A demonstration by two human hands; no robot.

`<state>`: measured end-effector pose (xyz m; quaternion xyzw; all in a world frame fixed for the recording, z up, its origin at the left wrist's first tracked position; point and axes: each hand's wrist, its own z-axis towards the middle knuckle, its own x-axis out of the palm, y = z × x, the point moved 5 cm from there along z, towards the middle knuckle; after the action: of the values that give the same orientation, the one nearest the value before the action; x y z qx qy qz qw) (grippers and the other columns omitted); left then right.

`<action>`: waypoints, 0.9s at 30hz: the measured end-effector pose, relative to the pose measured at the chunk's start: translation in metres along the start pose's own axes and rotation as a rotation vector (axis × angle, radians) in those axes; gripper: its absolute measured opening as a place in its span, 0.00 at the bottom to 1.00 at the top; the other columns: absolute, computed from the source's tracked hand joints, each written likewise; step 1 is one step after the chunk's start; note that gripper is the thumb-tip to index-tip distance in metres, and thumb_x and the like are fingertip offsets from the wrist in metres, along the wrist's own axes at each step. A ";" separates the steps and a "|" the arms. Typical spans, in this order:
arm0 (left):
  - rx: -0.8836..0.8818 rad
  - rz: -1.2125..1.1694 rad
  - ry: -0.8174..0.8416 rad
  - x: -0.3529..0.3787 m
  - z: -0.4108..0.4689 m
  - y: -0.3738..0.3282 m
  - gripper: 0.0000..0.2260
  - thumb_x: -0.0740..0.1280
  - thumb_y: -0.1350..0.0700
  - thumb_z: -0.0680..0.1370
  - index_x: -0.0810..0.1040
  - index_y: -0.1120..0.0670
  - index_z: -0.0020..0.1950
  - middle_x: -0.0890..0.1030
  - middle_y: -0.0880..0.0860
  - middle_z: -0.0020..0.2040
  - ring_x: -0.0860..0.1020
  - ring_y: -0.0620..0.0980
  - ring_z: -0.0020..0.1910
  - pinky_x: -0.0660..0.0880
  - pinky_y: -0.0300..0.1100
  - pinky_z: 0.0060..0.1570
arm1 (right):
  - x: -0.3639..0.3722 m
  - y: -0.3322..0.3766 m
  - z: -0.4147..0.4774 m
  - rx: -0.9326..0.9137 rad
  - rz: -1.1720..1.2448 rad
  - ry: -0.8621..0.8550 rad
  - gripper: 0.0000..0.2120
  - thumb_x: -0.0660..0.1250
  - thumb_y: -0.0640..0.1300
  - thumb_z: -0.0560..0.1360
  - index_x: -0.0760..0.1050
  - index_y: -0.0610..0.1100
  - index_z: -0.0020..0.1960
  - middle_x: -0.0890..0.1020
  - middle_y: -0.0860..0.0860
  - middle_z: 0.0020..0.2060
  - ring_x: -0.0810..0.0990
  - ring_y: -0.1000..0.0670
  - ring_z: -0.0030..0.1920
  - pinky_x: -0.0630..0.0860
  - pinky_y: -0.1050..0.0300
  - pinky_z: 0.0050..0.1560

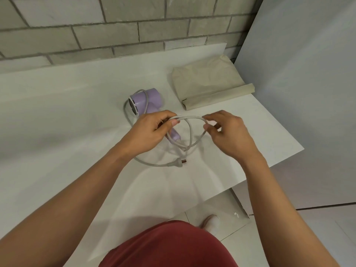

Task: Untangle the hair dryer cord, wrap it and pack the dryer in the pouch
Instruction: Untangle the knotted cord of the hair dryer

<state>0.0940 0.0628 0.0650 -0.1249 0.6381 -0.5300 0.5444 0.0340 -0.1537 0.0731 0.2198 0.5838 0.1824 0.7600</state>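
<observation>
Reference point: the grip of the left hand (148,132) and right hand (229,133).

Beyond the grip: wall (107,33) of pale grey brick-pattern blocks in staggered courses with darker joints.

Under the grip and to both sides: matt white tabletop (57,116), meeting that wall.

Further right of the grip: plain pale upright panel (308,83).

Below and right of the grip: floor (323,237) of large pale tiles with thin joints.

Light is soft and even. Faint shadows fan across the tabletop nearer than the grip.

My head cam, wide-angle, pointing fwd & down over the table (67,105) from its near edge. Close range; far edge meets brick wall (96,35) up top, table's right corner mid-right.
</observation>
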 end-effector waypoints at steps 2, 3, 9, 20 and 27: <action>-0.031 -0.008 0.028 0.000 -0.001 0.005 0.08 0.65 0.53 0.85 0.84 0.51 0.56 0.85 0.42 0.39 0.82 0.53 0.41 0.78 0.49 0.48 | 0.003 0.015 -0.003 -0.144 -0.033 -0.016 0.18 0.69 0.43 0.80 0.78 0.48 0.70 0.81 0.52 0.62 0.81 0.47 0.57 0.81 0.47 0.56; -0.036 -0.019 0.038 0.000 -0.001 0.006 0.08 0.65 0.52 0.85 0.84 0.51 0.56 0.85 0.43 0.40 0.82 0.54 0.42 0.79 0.52 0.49 | 0.003 0.027 -0.004 -0.218 -0.038 -0.037 0.19 0.69 0.43 0.80 0.78 0.47 0.71 0.80 0.51 0.63 0.80 0.45 0.59 0.81 0.47 0.55; -0.001 -0.073 0.020 -0.006 -0.004 0.001 0.09 0.64 0.52 0.85 0.84 0.52 0.59 0.84 0.42 0.40 0.82 0.44 0.43 0.80 0.49 0.52 | 0.009 0.058 0.002 -0.388 -0.201 -0.141 0.09 0.69 0.46 0.81 0.84 0.48 0.59 0.83 0.53 0.51 0.79 0.45 0.48 0.80 0.45 0.34; 0.103 -0.060 0.045 -0.047 0.015 -0.020 0.14 0.61 0.50 0.86 0.84 0.54 0.53 0.86 0.49 0.47 0.83 0.47 0.54 0.76 0.46 0.61 | -0.021 0.091 0.026 -0.449 -0.045 -0.292 0.09 0.66 0.47 0.83 0.84 0.44 0.54 0.82 0.48 0.47 0.80 0.46 0.46 0.78 0.44 0.43; 0.071 -0.133 0.171 -0.025 0.010 -0.006 0.08 0.68 0.54 0.83 0.83 0.56 0.58 0.87 0.49 0.50 0.85 0.48 0.54 0.78 0.53 0.63 | -0.032 0.067 0.019 -0.305 0.013 -0.399 0.08 0.69 0.47 0.82 0.85 0.44 0.53 0.83 0.49 0.45 0.81 0.45 0.45 0.79 0.45 0.44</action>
<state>0.1088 0.0731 0.0852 -0.1020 0.6533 -0.5958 0.4558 0.0431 -0.1168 0.1398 0.1378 0.3864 0.2263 0.8835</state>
